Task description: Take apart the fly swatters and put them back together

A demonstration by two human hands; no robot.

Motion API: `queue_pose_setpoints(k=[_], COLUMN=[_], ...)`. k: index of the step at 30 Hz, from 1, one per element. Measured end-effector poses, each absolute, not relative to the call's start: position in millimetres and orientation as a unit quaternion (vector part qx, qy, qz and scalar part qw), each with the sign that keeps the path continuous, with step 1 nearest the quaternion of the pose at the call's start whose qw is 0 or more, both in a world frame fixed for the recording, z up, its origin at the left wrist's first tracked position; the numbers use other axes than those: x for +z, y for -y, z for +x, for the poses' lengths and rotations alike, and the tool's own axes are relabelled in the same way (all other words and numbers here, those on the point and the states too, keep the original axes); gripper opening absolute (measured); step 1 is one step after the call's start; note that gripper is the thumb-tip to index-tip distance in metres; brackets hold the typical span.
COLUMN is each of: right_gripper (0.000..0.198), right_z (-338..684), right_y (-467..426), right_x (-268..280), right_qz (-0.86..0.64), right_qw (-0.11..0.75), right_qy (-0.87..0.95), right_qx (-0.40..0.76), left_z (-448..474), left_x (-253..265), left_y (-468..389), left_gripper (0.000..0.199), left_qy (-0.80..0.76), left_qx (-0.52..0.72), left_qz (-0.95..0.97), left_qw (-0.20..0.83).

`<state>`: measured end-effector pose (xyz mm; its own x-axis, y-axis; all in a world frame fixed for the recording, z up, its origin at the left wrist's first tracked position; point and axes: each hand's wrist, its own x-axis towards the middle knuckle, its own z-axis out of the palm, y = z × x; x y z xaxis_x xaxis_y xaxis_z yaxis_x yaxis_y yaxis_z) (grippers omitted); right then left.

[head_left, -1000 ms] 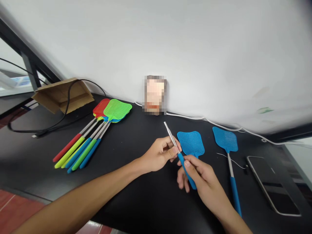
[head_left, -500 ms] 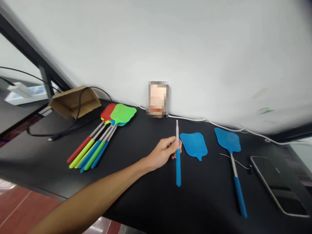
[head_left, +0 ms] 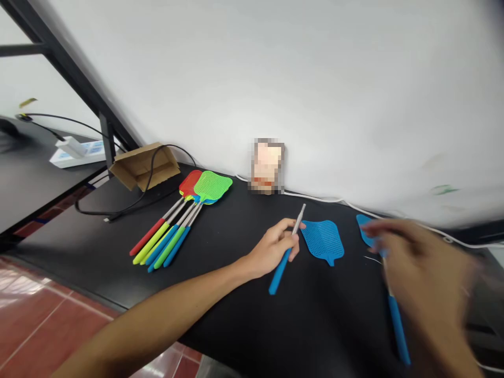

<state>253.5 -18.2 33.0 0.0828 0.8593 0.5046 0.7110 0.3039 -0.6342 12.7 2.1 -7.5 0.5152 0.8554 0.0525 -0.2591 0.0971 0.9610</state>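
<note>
My left hand (head_left: 271,249) is closed around the metal shaft of a blue fly swatter handle (head_left: 279,273), its bare tip slanting up to the right. Just right of it a loose blue fly swatter head (head_left: 323,239) lies flat on the black table. My right hand (head_left: 417,262), smeared by motion, hovers over an assembled blue fly swatter (head_left: 399,328) at the right and hides part of its head and shaft. Whether its fingers touch that swatter I cannot tell.
Several red, yellow, green and blue fly swatters (head_left: 212,187) lie in a fanned pile at the left. Behind them are an open cardboard box (head_left: 147,170) and a black cable (head_left: 92,212). A blurred-out upright object (head_left: 268,167) leans against the wall, near a white cable (head_left: 315,198).
My right hand has come in from the right over the assembled swatter. My left hand has tilted the handle, its tip now leaning right. The view has shifted slightly left.
</note>
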Motion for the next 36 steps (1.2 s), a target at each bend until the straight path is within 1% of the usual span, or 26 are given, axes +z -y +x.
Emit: queue_pose_setpoints(k=[1,3,5,7,9,11,12,14,18,20,22,25,27,29,30,32,34,35,36], right_gripper=[0.027,0.033,0.037,0.036,0.036,0.036,0.034,0.031,0.030,0.028,0.029,0.024,0.024,0.026,0.027,0.028,0.033,0.032,0.030], right_z=[250,240,229,219,210,200,195,187,194,220,259,304,301,269,244,196,167,167,176], right_y=[14,11,14,19,25,30,32,35,31,23,14,7,9,18,24,35,41,40,37], right_x=[28,14,3,-2,-3,-2,-2,-4,-5,-1,7,17,18,11,7,-1,-4,-3,0], right_qz=[-0.611,-0.663,-0.673,-0.648,-0.593,-0.532,-0.512,-0.500,-0.505,-0.512,-0.514,-0.516,-0.515,-0.519,-0.529,-0.535,-0.517,-0.514,-0.519], right_qw=[0.426,0.358,0.333,0.376,0.447,0.497,0.513,0.535,0.575,0.627,0.699,0.729,0.739,0.731,0.709,0.621,0.574,0.564,0.577], right_qy=[0.666,0.657,0.660,0.657,0.624,0.569,0.542,0.499,0.426,0.378,0.323,0.288,0.281,0.295,0.313,0.360,0.371,0.372,0.359], right_qx=[0.052,-0.023,-0.027,0.078,0.241,0.383,0.425,0.464,0.483,0.449,0.378,0.345,0.332,0.331,0.345,0.446,0.516,0.528,0.518], left_z=[12,12,11,10,10,10,11,11,9,7,5,6,6,6,6,5,4,3,3], left_x=[-7,-5,-4,-4,-3,-2,-1,0,3,6,8,8,5,0,-2,-7,-9,-9,-8], left_y=[-2,-2,-2,-1,1,3,3,4,1,-2,-4,-5,-4,-3,-2,-2,-2,-2,-2], left_gripper=[0.036,0.036,0.035,0.039,0.042,0.043,0.043,0.044,0.044,0.044,0.044,0.045,0.045,0.045,0.044,0.042,0.041,0.041,0.041], left_qy=[-0.281,-0.284,-0.287,-0.292,-0.287,-0.279,-0.275,-0.271,-0.264,-0.253,-0.232,-0.210,-0.215,-0.224,-0.226,-0.227,-0.227,-0.229,-0.233], left_qx=[0.403,0.398,0.387,0.358,0.317,0.276,0.258,0.231,0.214,0.191,0.156,0.125,0.122,0.136,0.149,0.178,0.199,0.202,0.199], left_qz=[0.533,0.534,0.547,0.571,0.597,0.616,0.623,0.634,0.653,0.666,0.675,0.672,0.650,0.616,0.599,0.572,0.548,0.541,0.538], left_qw=[0.689,0.690,0.685,0.678,0.679,0.683,0.686,0.687,0.677,0.675,0.683,0.699,0.718,0.743,0.754,0.768,0.780,0.784,0.785])
